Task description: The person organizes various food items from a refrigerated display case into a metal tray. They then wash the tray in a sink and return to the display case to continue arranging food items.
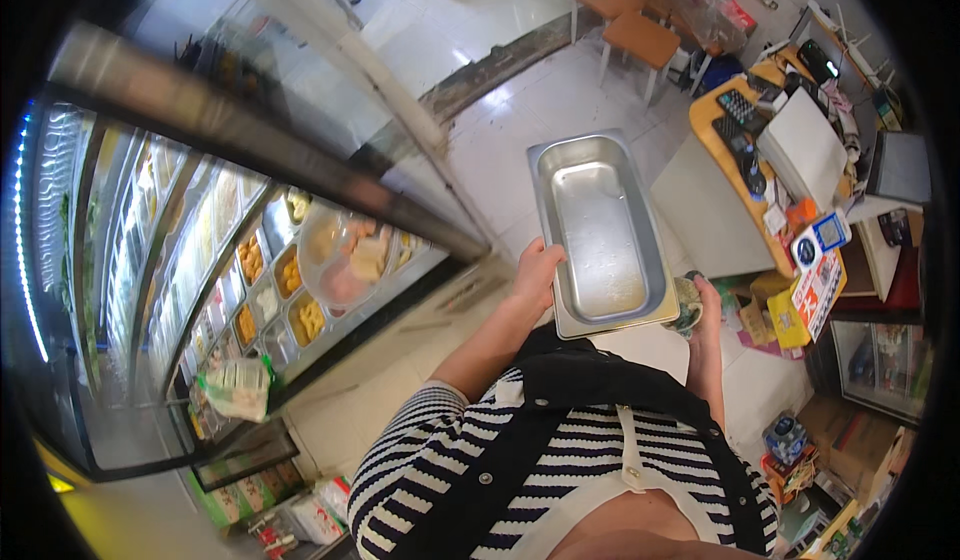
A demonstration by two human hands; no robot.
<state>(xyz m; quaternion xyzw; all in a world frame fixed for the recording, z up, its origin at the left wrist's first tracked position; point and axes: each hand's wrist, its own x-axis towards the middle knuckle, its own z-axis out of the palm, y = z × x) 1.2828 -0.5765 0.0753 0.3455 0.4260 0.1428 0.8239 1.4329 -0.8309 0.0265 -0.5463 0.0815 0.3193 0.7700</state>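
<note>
A deep rectangular stainless steel food pan (600, 230) is held up in front of my body, with a few drops or specks on its inside. My left hand (536, 275) grips the pan's left rim, thumb over the edge. At the pan's lower right corner, my right hand (706, 306) is closed around a greyish-green cloth (684, 306), which looks crumpled; part of it is hidden behind the pan. Whether the right hand also touches the pan cannot be made out.
On the left stands a lit glass-fronted display fridge (360, 350) holding food trays and a large clear bowl (341, 260). A cluttered wooden desk (709, 121) is at right, with stools (641, 38) beyond. Cardboard boxes (851, 429) and a crate sit at lower right.
</note>
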